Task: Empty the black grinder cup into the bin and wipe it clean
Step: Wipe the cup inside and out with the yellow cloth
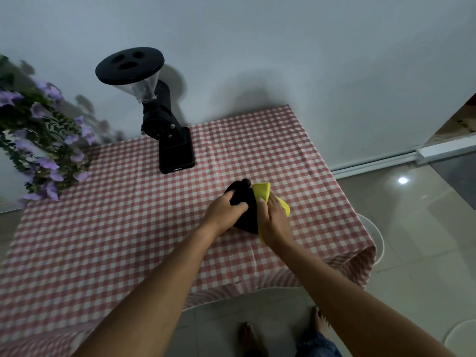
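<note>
The black grinder cup [244,204] rests on the red-checked tablecloth [128,215], right of centre. My left hand [224,212] grips its left side, fingers curled over the top. My right hand [273,217] presses a yellow cloth [262,190] against the cup's right side; the cloth sticks out above and beside the fingers. The cup's opening and inside are hidden by both hands. No bin is clearly visible.
A tall black coffee grinder [164,124] with a clear hopper stands at the table's back edge. Purple flowers [43,140] hang over the left side. A white round object [373,233] sits on the tiled floor past the table's right edge. My bare feet [249,336] are below.
</note>
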